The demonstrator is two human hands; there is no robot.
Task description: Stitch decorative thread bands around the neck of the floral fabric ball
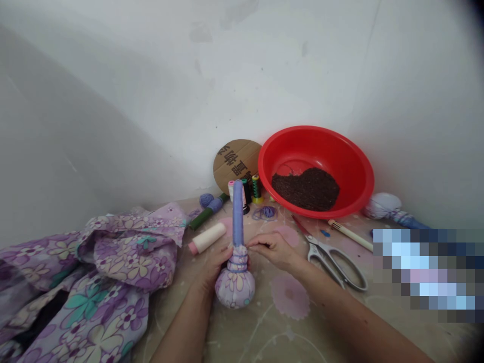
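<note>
A stuffed floral cloth ball on a purple-wrapped stick (235,289) stands in front of me, stick pointing up. Purple yarn winds around the gathered cloth at its neck. My left hand (218,263) is closed around the neck from behind, its fingers partly hidden by the ball. On the other side, my right hand (278,249) is closed in a pinch beside the yarn windings. Whatever its fingertips hold is too small to make out. A white thread spool (208,239) lies near my left hand, and grey-handled scissors (325,257) lie right of my right hand.
Floral cloth (124,257) is heaped on the left. At the back are a red basin (359,171) with dark, loose filling, a cardboard disc (230,161), thread spools (256,187) and purple yarn (268,212). Another stuffed ball (383,205) lies at right, near a pixelated patch.
</note>
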